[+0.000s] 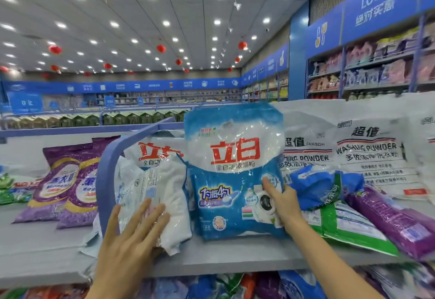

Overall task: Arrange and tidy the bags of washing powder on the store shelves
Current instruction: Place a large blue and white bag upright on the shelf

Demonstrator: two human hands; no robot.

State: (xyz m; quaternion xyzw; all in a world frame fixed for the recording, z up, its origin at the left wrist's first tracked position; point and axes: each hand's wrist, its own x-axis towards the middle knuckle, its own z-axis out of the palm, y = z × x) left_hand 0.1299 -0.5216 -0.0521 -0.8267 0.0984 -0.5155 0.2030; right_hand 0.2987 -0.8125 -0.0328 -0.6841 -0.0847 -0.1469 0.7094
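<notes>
A blue and white bag of washing powder (233,169) with red characters stands upright on the grey top shelf (223,254). My right hand (282,202) grips its lower right edge, thumb on the front. Left of it a slumped white bag (164,195) leans forward, back side out; my left hand (134,235) lies flat against it, fingers spread. Another bag of the same brand (153,152) stands behind the slumped one.
A blue divider rail (108,176) curves beside my left hand. Purple bags (68,185) lie to the left. To the right lie a crumpled blue bag (322,185), a green bag (348,225), a purple bag (395,218) and upright white bags (372,155). More bags fill the shelf below.
</notes>
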